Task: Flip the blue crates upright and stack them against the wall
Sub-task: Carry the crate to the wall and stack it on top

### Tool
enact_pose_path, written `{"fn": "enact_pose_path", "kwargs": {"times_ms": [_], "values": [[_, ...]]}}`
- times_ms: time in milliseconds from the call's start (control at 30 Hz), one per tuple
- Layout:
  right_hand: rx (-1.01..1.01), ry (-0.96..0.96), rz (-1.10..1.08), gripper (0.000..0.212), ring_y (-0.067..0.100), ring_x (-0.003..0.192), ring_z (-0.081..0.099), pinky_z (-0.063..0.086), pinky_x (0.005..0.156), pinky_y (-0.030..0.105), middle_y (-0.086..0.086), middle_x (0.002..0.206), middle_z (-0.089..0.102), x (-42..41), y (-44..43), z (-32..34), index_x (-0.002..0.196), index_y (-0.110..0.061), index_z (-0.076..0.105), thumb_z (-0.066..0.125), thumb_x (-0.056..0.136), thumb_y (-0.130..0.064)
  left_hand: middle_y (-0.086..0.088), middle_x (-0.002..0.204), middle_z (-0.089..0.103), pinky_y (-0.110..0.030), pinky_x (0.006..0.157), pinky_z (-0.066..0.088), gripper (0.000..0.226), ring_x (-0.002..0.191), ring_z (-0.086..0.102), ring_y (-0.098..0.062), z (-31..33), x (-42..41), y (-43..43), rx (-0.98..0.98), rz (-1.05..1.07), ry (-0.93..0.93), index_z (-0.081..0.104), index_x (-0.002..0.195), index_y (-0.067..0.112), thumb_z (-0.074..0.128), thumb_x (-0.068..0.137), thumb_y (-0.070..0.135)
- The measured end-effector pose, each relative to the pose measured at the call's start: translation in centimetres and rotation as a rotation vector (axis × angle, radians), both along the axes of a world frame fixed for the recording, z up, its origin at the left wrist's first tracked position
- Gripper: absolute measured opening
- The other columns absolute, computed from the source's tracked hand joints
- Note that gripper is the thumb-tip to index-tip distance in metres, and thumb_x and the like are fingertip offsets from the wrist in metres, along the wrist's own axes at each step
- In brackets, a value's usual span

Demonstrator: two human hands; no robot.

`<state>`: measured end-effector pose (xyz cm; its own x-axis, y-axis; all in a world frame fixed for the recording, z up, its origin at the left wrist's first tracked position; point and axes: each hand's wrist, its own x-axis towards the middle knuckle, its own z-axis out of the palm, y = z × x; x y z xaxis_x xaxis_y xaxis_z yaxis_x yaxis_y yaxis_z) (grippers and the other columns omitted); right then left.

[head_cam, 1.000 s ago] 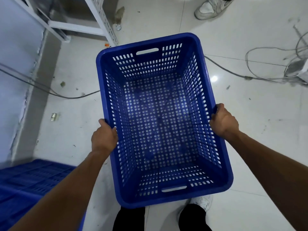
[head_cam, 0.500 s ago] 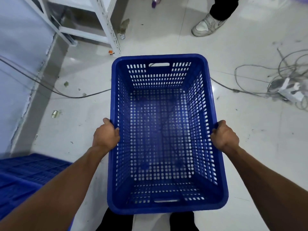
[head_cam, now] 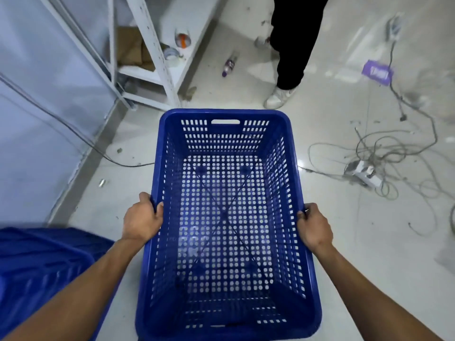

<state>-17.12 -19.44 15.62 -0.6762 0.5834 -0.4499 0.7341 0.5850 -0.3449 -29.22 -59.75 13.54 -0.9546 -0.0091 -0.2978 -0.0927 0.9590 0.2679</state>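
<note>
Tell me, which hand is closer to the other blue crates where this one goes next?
Probably the left hand. It grips the held crate's left rim, and the other blue crates sit low on that same side by the wall. The right hand grips the far rim, toward the cables.

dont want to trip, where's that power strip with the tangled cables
The power strip lies on the floor at the right of the head view, beyond the right hand, right of the held crate.

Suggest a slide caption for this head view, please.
Both hands, left hand and right hand, hold an upright blue crate by its long rims.
</note>
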Motion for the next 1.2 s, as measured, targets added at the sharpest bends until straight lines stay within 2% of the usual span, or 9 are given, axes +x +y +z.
{"fn": "enact_pose_path", "kwargs": {"times_ms": [100, 200, 400, 500, 667, 800, 933, 1067, 1200], "values": [[0.020, 0.039, 0.079, 0.018, 0.022, 0.073, 0.057, 0.040, 0.065, 0.033, 0.002, 0.091, 0.060, -0.4, 0.0, 4.5, 0.112, -0.012, 0.049, 0.044, 0.100, -0.024, -0.011, 0.072, 0.058, -0.036, 0.057, 0.041, 0.028, 0.059, 0.051, -0.028, 5.0, 2.0, 0.0, 0.007, 0.087, 0.047, 0.039, 0.098, 0.010, 0.050, 0.098, 0.035], [0.027, 0.082, 0.162, 0.008, 0.009, 0.058, 0.048, 0.031, 0.051, 0.028, -0.007, 0.076, 0.052, -0.4, -0.5, 8.7, 0.099, -0.016, 0.044, 0.046, 0.097, -0.023, -0.012, 0.075, 0.056, -0.038, 0.060, 0.042, 0.032, 0.064, 0.052, -0.030, 10.2, 4.6, -0.5, -0.004, 0.158, 0.069, 0.043, 0.103, 0.004, 0.049, 0.099, 0.035], [0.074, 0.168, 0.227, 0.020, 0.006, 0.056, 0.042, 0.025, 0.048, 0.027, -0.005, 0.075, 0.050, 0.2, -2.1, 14.7, 0.092, -0.017, 0.042, 0.049, 0.095, -0.036, -0.009, 0.073, 0.057, -0.036, 0.057, 0.041, 0.029, 0.063, 0.052, -0.030, 16.9, 10.5, -2.4, 0.055, 0.302, 0.187, 0.042, 0.093, 0.011, 0.050, 0.098, 0.038], [0.113, 0.208, 0.255, 0.029, 0.008, 0.056, 0.043, 0.026, 0.049, 0.027, -0.004, 0.078, 0.052, 0.2, -4.4, 17.5, 0.093, -0.019, 0.041, 0.055, 0.093, -0.044, -0.004, 0.068, 0.054, -0.035, 0.056, 0.040, 0.031, 0.061, 0.052, -0.028, 19.3, 12.5, -4.5, 0.086, 0.393, 0.254, 0.045, 0.085, 0.012, 0.051, 0.096, 0.041], [0.145, 0.313, 0.342, 0.025, 0.025, 0.069, 0.045, 0.037, 0.065, 0.036, 0.003, 0.081, 0.049, -0.8, -8.9, 21.9, 0.095, -0.014, 0.040, 0.050, 0.096, -0.037, -0.011, 0.071, 0.062, -0.039, 0.061, 0.046, 0.035, 0.069, 0.058, -0.034, 24.1, 14.5, -8.8, 0.129, 0.512, 0.314, 0.047, 0.078, 0.011, 0.053, 0.095, 0.041], [0.178, 0.402, 0.448, 0.024, 0.028, 0.065, 0.047, 0.038, 0.062, 0.037, 0.006, 0.078, 0.050, -1.9, -12.8, 25.6, 0.092, -0.013, 0.037, 0.049, 0.098, -0.033, 0.004, 0.061, 0.049, -0.034, 0.056, 0.034, 0.034, 0.063, 0.052, -0.028, 28.2, 16.7, -12.5, 0.177, 0.552, 0.411, 0.038, 0.069, 0.024, 0.055, 0.095, 0.039], [0.217, 0.497, 0.523, 0.025, 0.026, 0.059, 0.045, 0.035, 0.058, 0.035, 0.006, 0.070, 0.047, -2.7, -17.7, 29.9, 0.090, -0.010, 0.038, 0.049, 0.098, -0.031, -0.007, 0.072, 0.058, -0.035, 0.058, 0.037, 0.035, 0.069, 0.053, -0.029, 31.7, 18.8, -17.1, 0.179, 0.624, 0.456, 0.047, 0.080, 0.011, 0.053, 0.095, 0.041], [0.207, 0.573, 0.586, 0.025, 0.015, 0.049, 0.037, 0.024, 0.047, 0.029, 0.001, 0.062, 0.043, -2.9, -23.3, 34.0, 0.090, -0.010, 0.038, 0.048, 0.098, -0.031, -0.007, 0.075, 0.060, -0.035, 0.063, 0.037, 0.035, 0.069, 0.052, -0.027, 35.3, 21.9, -21.9, 0.189, 0.700, 0.563, 0.052, 0.080, 0.007, 0.055, 0.095, 0.039], [0.183, 0.641, 0.658, 0.024, 0.027, 0.057, 0.049, 0.035, 0.055, 0.031, 0.009, 0.074, 0.054, -3.1, -28.9, 36.5, 0.093, -0.010, 0.039, 0.051, 0.096, -0.031, -0.003, 0.064, 0.052, -0.036, 0.060, 0.039, 0.038, 0.064, 0.051, -0.029, 38.1, 25.6, -26.2, 0.184, 0.784, 0.618, 0.044, 0.069, 0.010, 0.056, 0.094, 0.037]]}}
